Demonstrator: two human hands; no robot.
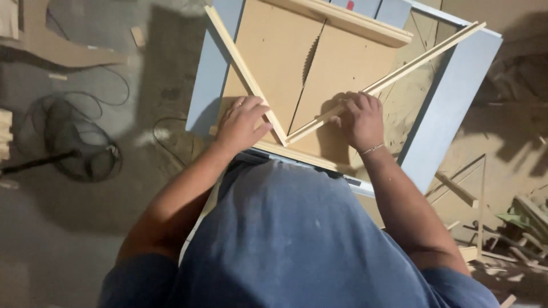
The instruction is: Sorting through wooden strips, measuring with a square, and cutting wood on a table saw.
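Two long pale wooden strips meet in a V at a mitred corner (pixel 283 138) on a tan sled board (pixel 342 63) of a table saw. My left hand (pixel 242 122) presses on the left strip (pixel 234 51) near the corner. My right hand (pixel 361 118) grips the right strip (pixel 422 57) close to the same corner. A saw blade (pixel 311 57) stands up through the slot in the board, beyond the corner between the two strips. A bracelet is on my right wrist.
The saw table has a light blue frame (pixel 451 108). A wooden fence bar (pixel 354 23) crosses the far side of the sled. A coiled black cable (pixel 74 140) lies on the concrete floor at left. Wood offcuts (pixel 502 239) are piled at right.
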